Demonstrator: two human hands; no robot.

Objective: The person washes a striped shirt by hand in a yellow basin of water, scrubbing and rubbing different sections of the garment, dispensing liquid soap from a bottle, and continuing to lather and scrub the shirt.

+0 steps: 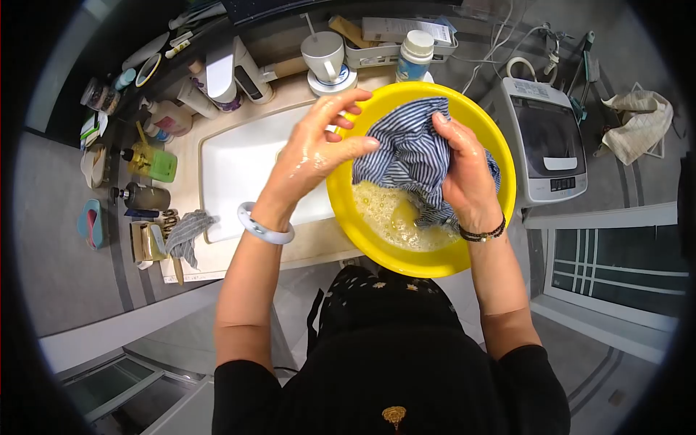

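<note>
Striped cloth (409, 148) is bunching inside the curled right hand (467, 167), hiding its fingers; left hand (313, 148) is hovering half-open, contact unclear; far bottle (414, 61) is showing blurred lettering.

The basin (341, 206) is smooth, glossy plastic. The cloth (412, 145) is matt and creased; the sink (239, 167), smooth and glossy.

Shows no legible word, brand or number, with markings too small to read on the white-capped bottle (415, 58), pale box (406, 30) near it and control panel (563, 184) of the washing machine (542, 127).
</note>
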